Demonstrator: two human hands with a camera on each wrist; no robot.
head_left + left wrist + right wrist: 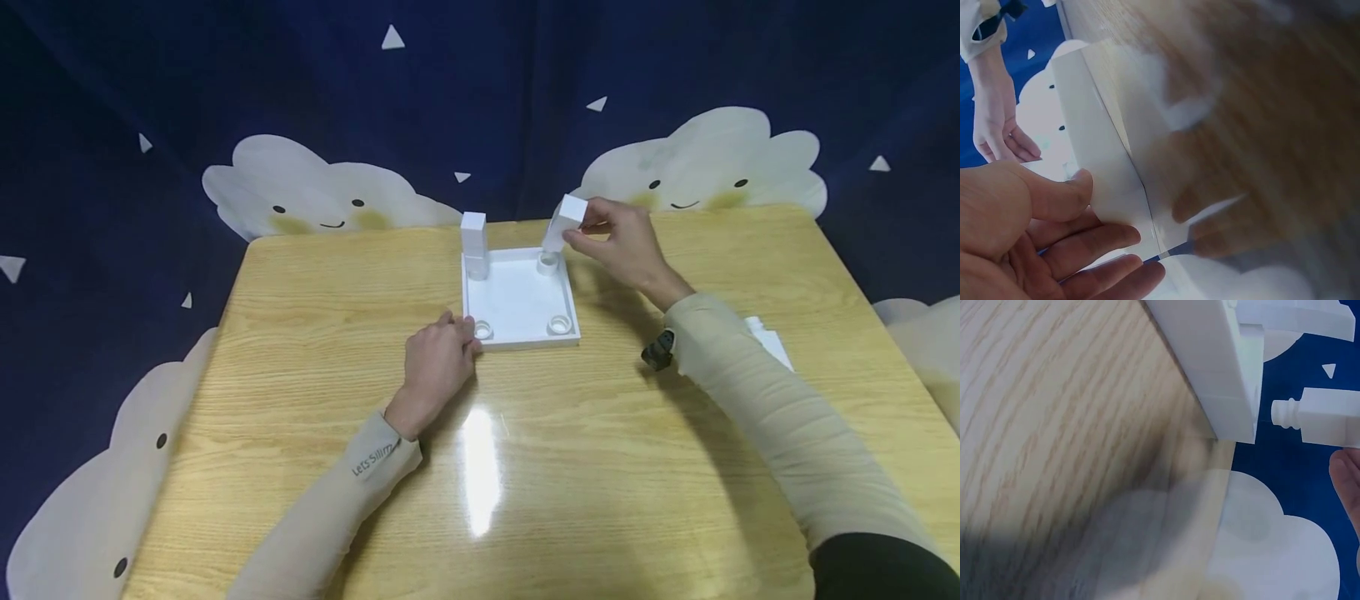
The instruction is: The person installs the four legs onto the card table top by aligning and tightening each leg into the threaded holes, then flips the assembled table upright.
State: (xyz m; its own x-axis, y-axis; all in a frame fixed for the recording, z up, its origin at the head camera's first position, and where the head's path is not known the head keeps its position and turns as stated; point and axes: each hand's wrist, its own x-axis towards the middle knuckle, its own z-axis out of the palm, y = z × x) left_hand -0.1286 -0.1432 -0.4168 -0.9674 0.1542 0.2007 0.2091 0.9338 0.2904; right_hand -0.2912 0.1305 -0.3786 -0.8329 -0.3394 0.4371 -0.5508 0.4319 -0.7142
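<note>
A white square tabletop-like panel (517, 300) with a raised rim and round sockets at its corners lies on the table. One white square leg (474, 237) stands upright at its far left corner. My left hand (438, 358) grips the near left corner, thumb and fingers at the edge in the left wrist view. My right hand (624, 246) pinches another white leg (564, 221), tilted over the far right socket (547, 263). In the right wrist view, this leg's threaded peg (1285, 414) is apart from the panel. The two near sockets hold no legs.
Partly behind my right forearm lies another white piece (772, 343) with a narrow end. The wooden table (315, 375) ends at a dark blue curtain (480, 100) printed with clouds. A dark strap device (658, 350) hangs at my right cuff.
</note>
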